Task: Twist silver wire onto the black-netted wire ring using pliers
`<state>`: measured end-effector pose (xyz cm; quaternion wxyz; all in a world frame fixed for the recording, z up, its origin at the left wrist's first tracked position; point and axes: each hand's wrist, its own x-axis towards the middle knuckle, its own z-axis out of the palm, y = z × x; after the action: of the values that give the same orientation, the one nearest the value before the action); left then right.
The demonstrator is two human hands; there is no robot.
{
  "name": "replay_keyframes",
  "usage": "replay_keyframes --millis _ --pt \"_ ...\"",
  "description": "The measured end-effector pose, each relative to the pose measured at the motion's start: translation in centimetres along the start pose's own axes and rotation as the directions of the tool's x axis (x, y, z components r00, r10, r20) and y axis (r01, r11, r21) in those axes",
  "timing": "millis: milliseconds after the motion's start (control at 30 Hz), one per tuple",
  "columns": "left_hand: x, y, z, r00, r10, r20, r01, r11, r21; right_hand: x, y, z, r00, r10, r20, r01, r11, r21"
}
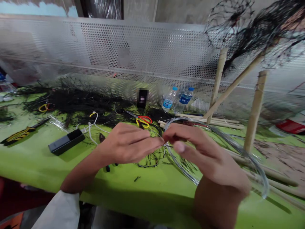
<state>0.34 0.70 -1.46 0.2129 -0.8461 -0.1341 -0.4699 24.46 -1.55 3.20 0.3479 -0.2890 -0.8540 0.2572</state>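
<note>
My left hand [128,144] and my right hand [202,152] meet above the green table [35,162], fingertips pinched together at one spot on a coil of thin wire [238,149]. The wire ring loops out to the right past my right wrist. A small piece of black netting [150,157] hangs under the pinch and lies on the table below my left hand. Both hands are closed on the wire where the netting joins it.
A black power bank [66,141] with a white cable, yellow-handled pliers [20,133], red-and-yellow scissors [143,121] and heaps of black netting [71,101] lie behind. Two water bottles [177,100] stand by a perforated metal panel. Bamboo sticks [256,109] with netting stand at right.
</note>
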Motion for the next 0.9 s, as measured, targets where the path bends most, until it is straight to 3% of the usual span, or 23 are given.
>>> replay_keyframes --millis 167,300,500,600,767,900 --pt "0.3 -0.1 -0.1 0.998 0.042 0.053 -0.043 0.999 0.019 0.9 -0.4 0.8 0.992 0.027 0.12 -0.031 0.999 0.028" --pt "0.3 -0.2 -0.6 0.997 0.038 0.067 -0.042 0.998 0.047 0.7 -0.6 1.0 0.996 0.016 0.083 -0.016 1.0 -0.003" --pt "0.4 -0.3 -1.3 0.993 0.042 0.115 -0.051 0.995 0.083 0.5 -1.1 1.8 0.995 0.088 -0.043 -0.09 0.995 -0.034" --pt "0.4 -0.3 -1.4 0.99 0.073 0.121 -0.081 0.995 0.064 0.3 -1.5 2.0 0.996 0.091 -0.023 -0.093 0.992 -0.089" --pt "0.5 -0.4 -1.6 0.993 0.029 0.117 -0.033 0.999 0.034 0.0 -1.3 2.2 0.99 -0.122 -0.072 0.092 0.94 -0.328" --pt "0.5 -0.4 -1.8 0.993 -0.061 0.102 0.064 0.998 -0.022 -0.1 -0.4 2.7 0.922 -0.379 -0.082 0.267 0.773 -0.576"
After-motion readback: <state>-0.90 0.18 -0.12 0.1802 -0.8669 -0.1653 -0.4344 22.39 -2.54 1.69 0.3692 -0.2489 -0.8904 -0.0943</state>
